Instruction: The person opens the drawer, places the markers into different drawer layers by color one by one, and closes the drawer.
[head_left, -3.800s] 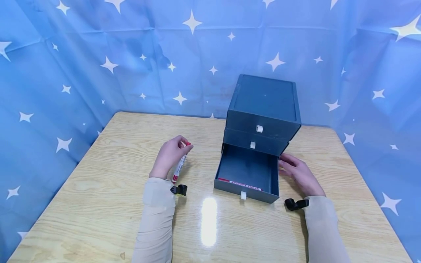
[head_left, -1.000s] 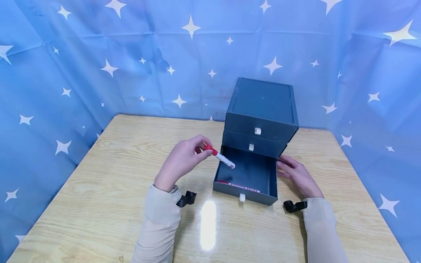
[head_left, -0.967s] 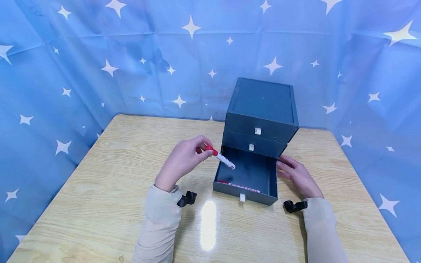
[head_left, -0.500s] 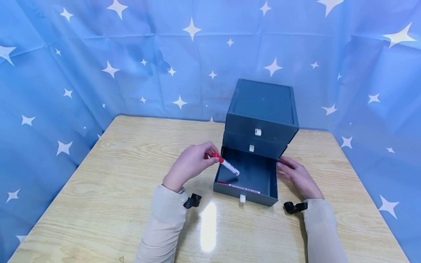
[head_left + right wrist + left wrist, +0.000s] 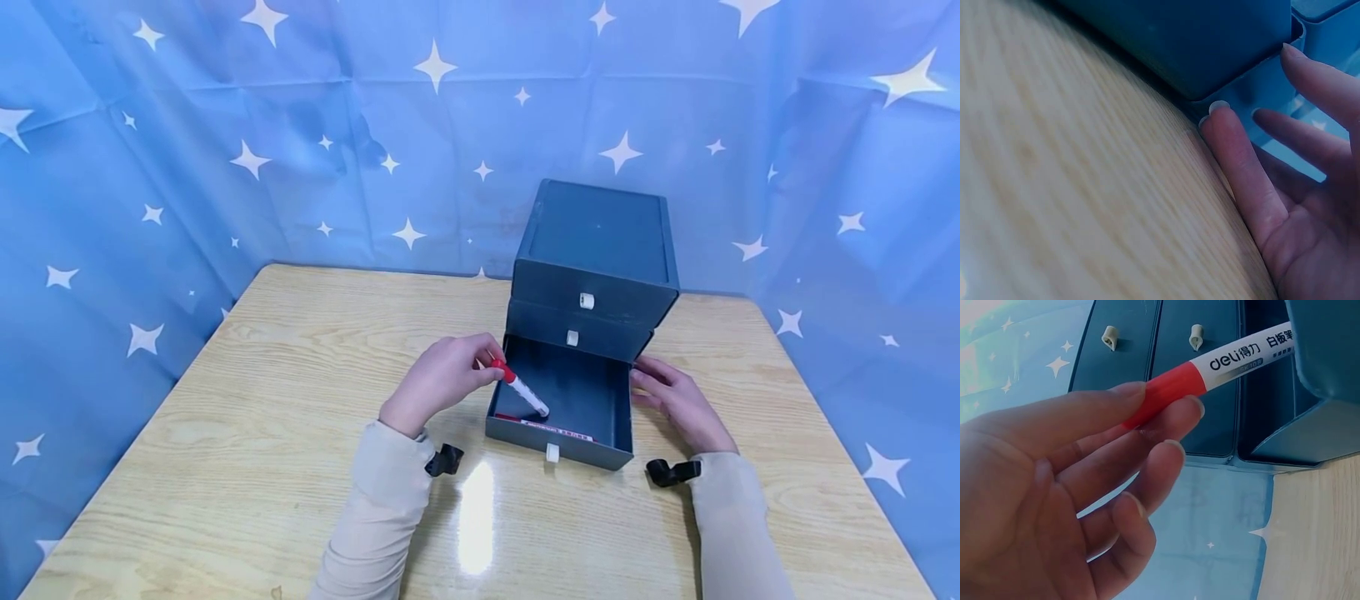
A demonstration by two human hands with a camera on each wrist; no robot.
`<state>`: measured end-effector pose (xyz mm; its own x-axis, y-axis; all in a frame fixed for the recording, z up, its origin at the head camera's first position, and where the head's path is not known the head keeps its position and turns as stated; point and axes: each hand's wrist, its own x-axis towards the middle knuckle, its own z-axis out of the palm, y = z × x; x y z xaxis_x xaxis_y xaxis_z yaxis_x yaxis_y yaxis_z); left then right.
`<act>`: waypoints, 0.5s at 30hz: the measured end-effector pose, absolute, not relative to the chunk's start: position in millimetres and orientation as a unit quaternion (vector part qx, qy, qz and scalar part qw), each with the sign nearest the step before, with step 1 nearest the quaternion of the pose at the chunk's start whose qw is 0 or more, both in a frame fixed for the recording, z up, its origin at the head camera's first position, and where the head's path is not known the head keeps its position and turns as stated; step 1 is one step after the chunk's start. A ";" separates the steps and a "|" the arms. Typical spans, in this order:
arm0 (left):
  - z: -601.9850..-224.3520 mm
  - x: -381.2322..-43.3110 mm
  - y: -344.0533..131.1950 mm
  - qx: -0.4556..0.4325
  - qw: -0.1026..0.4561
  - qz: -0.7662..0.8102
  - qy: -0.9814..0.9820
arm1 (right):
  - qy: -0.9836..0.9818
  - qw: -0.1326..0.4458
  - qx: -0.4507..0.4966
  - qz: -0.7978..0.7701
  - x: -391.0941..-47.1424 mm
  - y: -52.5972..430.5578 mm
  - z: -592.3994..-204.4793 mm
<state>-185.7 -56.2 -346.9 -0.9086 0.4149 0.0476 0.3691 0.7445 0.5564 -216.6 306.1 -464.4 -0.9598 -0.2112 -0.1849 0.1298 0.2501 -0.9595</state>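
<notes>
Between thumb and fingers, my left hand (image 5: 446,379) pinches the red cap of a whiteboard marker (image 5: 528,397). The marker's white barrel (image 5: 1241,359) slants down into the pulled-out bottom drawer (image 5: 588,387), its far end low inside near the front. A second red-and-white marker (image 5: 557,431) lies along the inside of the drawer's front wall. My right hand (image 5: 684,408) is beside the right of the dark blue drawer unit (image 5: 600,229). In the right wrist view, its fingers (image 5: 1238,165) are loosely extended, tips right at the unit's lower edge, with nothing held.
Above the pulled-out drawer are two closed drawers with white tab pulls (image 5: 587,301). The unit stands toward the back right of the light wooden table (image 5: 247,433). A blue curtain (image 5: 337,125) with white stars hangs behind and at the sides.
My left hand has picked the marker up from the table on the left, carried it right over the drawer and lowered it further in. My right hand stays at the unit's side.
</notes>
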 end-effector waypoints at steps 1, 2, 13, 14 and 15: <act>-347.6 -186.2 -56.2 0.209 0.044 0.288 0.933 | 0.779 0.140 -0.028 -0.611 -216.7 306.2 -464.1; -348.4 -186.7 -56.1 0.209 0.049 0.287 0.934 | 0.779 0.139 -0.028 -0.611 -216.7 306.0 -463.8; -355.2 -190.5 -55.2 0.202 0.079 0.278 0.936 | 0.778 0.138 -0.024 -0.613 -216.7 305.6 -464.0; -355.7 -190.9 -55.3 0.201 0.081 0.279 0.935 | 0.778 0.138 -0.025 -0.613 -216.8 305.5 -464.2; -356.0 -191.2 -55.3 0.200 0.083 0.281 0.935 | 0.778 0.137 -0.025 -0.613 -217.1 305.2 -464.5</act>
